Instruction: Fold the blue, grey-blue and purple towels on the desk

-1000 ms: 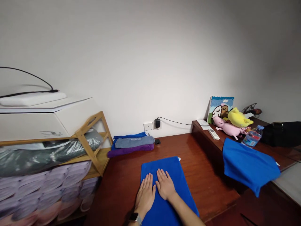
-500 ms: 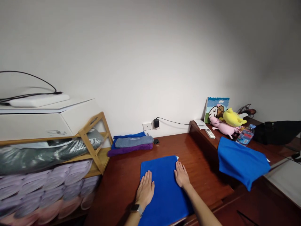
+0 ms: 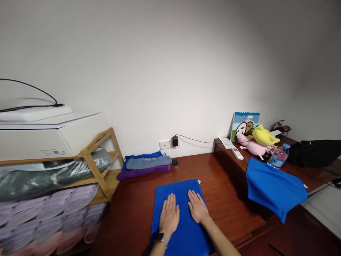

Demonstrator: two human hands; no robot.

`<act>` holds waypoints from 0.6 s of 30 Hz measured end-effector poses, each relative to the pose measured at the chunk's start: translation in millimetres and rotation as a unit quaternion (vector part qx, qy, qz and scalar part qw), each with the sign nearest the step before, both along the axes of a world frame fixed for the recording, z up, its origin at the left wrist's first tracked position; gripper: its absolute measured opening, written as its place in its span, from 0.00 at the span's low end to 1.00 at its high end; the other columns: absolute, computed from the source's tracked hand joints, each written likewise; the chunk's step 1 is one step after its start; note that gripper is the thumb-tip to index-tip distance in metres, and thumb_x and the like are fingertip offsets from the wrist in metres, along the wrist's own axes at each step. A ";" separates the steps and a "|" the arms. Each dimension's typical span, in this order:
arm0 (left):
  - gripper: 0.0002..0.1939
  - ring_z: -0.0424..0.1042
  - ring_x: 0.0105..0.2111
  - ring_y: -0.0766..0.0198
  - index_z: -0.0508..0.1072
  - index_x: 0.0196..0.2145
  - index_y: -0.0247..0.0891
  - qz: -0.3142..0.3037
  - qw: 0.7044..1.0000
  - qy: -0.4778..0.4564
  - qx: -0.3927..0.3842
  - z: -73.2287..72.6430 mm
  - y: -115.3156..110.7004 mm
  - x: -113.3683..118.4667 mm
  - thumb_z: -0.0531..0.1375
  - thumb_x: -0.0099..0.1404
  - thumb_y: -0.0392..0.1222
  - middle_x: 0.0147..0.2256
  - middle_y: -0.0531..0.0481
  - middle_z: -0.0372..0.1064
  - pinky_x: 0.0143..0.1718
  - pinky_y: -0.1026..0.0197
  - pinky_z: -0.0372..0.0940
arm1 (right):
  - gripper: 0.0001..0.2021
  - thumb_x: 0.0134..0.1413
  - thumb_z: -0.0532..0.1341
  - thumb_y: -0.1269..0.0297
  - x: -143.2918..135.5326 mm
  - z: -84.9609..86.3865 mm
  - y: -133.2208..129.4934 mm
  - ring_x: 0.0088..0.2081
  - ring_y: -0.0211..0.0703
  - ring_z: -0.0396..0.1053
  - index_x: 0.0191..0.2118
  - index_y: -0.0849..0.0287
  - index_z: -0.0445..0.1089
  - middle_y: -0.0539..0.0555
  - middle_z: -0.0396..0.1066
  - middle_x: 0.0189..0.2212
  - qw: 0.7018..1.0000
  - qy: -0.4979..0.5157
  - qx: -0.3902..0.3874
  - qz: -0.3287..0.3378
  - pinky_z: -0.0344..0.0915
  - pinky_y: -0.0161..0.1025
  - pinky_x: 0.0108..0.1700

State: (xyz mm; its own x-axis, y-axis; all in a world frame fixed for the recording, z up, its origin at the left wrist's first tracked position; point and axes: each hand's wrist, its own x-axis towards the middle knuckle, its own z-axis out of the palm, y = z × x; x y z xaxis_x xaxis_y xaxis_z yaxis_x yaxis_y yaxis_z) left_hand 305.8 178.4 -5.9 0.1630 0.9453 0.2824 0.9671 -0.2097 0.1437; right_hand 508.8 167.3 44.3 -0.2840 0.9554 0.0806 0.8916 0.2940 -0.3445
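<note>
A blue cloth (image 3: 183, 220) lies flat on the reddish-brown table, a small white tag at its far right corner. Flat on its left half rests my left hand (image 3: 169, 215), palm down, a watch on the wrist. My right hand (image 3: 197, 208) is palm down on the right half, its fingers stretched and slightly apart. Neither hand grips anything. Behind the cloth, against the wall, are rolled cloths: a grey one (image 3: 147, 163), a purple one (image 3: 144, 172) and a blue one.
Left stands a wooden rack (image 3: 102, 174) with slippers and a white box (image 3: 34, 142). On the raised right ledge are a hanging blue cloth (image 3: 274, 188), a bottle (image 3: 278, 156), plush toys (image 3: 254, 146), a remote (image 3: 237, 153) and a black bag (image 3: 314, 153).
My hands have come closer together over the blue cloth; the right one has moved inward from its right edge. The view has shifted slightly.
</note>
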 end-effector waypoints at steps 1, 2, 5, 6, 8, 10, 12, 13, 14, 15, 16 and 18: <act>0.33 0.55 0.74 0.53 0.60 0.72 0.30 0.025 1.000 0.001 0.005 -3.4 -0.9 -20.7 0.39 0.77 0.45 0.73 0.39 0.55 0.74 0.43 0.52 | 0.31 0.77 0.38 0.55 -0.6 0.7 -0.3 0.77 0.45 0.41 0.78 0.59 0.47 0.51 0.44 0.77 1.000 -0.005 -0.002 -0.004 0.39 0.48 0.78; 0.33 0.55 0.73 0.52 0.59 0.72 0.29 0.047 0.999 0.002 0.007 -5.5 -2.0 -41.3 0.39 0.76 0.44 0.73 0.38 0.55 0.74 0.43 0.52 | 0.31 0.77 0.39 0.55 -1.0 1.6 -0.4 0.77 0.45 0.41 0.78 0.59 0.47 0.51 0.44 0.77 1.000 -0.009 -0.005 -0.006 0.39 0.49 0.78; 0.33 0.59 0.72 0.51 0.57 0.73 0.29 0.075 0.997 0.004 0.007 -2.9 -5.8 -90.7 0.40 0.76 0.44 0.71 0.36 0.59 0.73 0.42 0.54 | 0.31 0.77 0.40 0.55 -0.1 6.3 0.0 0.77 0.45 0.42 0.78 0.59 0.47 0.51 0.44 0.77 1.000 -0.014 -0.011 -0.006 0.40 0.50 0.78; 0.33 0.60 0.71 0.51 0.57 0.73 0.29 0.072 0.997 0.003 0.012 0.4 -7.7 -100.0 0.40 0.76 0.45 0.71 0.36 0.60 0.73 0.42 0.55 | 0.31 0.77 0.40 0.55 0.4 8.5 0.2 0.77 0.45 0.42 0.78 0.59 0.47 0.52 0.44 0.77 1.000 -0.013 -0.013 -0.004 0.40 0.50 0.77; 0.33 0.61 0.71 0.50 0.55 0.74 0.29 0.058 0.998 -0.002 0.037 8.2 -13.8 -104.2 0.40 0.76 0.45 0.70 0.36 0.61 0.72 0.42 0.57 | 0.31 0.77 0.41 0.55 -0.8 13.3 -0.8 0.77 0.46 0.43 0.78 0.60 0.48 0.53 0.45 0.77 1.000 -0.015 -0.017 -0.006 0.42 0.51 0.77; 0.33 0.59 0.72 0.51 0.54 0.74 0.30 0.037 0.997 -0.006 0.069 14.6 -23.8 -90.6 0.41 0.77 0.45 0.72 0.37 0.59 0.72 0.43 0.56 | 0.31 0.77 0.42 0.55 -8.2 16.7 -5.3 0.77 0.48 0.43 0.77 0.61 0.49 0.55 0.46 0.76 1.000 -0.012 -0.011 -0.014 0.42 0.52 0.77; 0.32 0.56 0.73 0.53 0.54 0.74 0.32 -0.005 0.996 -0.004 0.086 16.1 -37.5 -66.4 0.42 0.78 0.45 0.73 0.40 0.56 0.73 0.45 0.55 | 0.30 0.77 0.42 0.56 -23.5 16.0 -14.5 0.77 0.49 0.43 0.77 0.62 0.50 0.56 0.46 0.76 1.000 0.001 0.015 -0.013 0.41 0.52 0.77; 0.31 0.55 0.73 0.54 0.55 0.74 0.34 -0.030 0.996 0.000 0.085 14.4 -45.0 -53.6 0.43 0.77 0.44 0.73 0.41 0.55 0.73 0.46 0.55 | 0.30 0.77 0.43 0.57 -33.6 13.8 -20.7 0.77 0.49 0.42 0.77 0.61 0.49 0.56 0.45 0.77 0.999 0.008 0.032 -0.001 0.41 0.51 0.77; 0.31 0.55 0.73 0.55 0.57 0.73 0.35 -0.051 0.996 0.007 0.078 11.4 -52.4 -42.2 0.44 0.77 0.43 0.73 0.42 0.55 0.74 0.46 0.55 | 0.30 0.77 0.44 0.57 -44.4 10.4 -27.6 0.77 0.48 0.42 0.77 0.60 0.49 0.55 0.45 0.77 0.999 0.013 0.046 0.020 0.42 0.50 0.77; 0.30 0.56 0.73 0.55 0.59 0.73 0.36 -0.062 0.996 0.014 0.067 7.4 -59.4 -33.2 0.44 0.76 0.41 0.73 0.43 0.56 0.74 0.46 0.55 | 0.30 0.76 0.45 0.58 -55.0 6.4 -34.7 0.77 0.48 0.43 0.78 0.59 0.48 0.54 0.45 0.77 0.997 0.016 0.055 0.042 0.43 0.49 0.77; 0.30 0.57 0.73 0.55 0.61 0.72 0.36 -0.063 0.996 0.020 0.053 2.9 -65.6 -27.2 0.44 0.75 0.40 0.73 0.43 0.57 0.73 0.46 0.55 | 0.30 0.76 0.46 0.58 -64.4 2.1 -41.5 0.77 0.48 0.44 0.78 0.58 0.48 0.54 0.46 0.76 0.996 0.018 0.059 0.058 0.44 0.49 0.77; 0.30 0.58 0.72 0.54 0.63 0.71 0.34 -0.050 0.998 0.028 0.029 -5.5 -74.8 -23.7 0.44 0.75 0.40 0.72 0.42 0.58 0.73 0.46 0.56 | 0.29 0.76 0.46 0.58 -76.4 -4.8 -52.6 0.77 0.48 0.46 0.77 0.57 0.49 0.55 0.48 0.76 0.996 0.022 0.056 0.066 0.45 0.49 0.77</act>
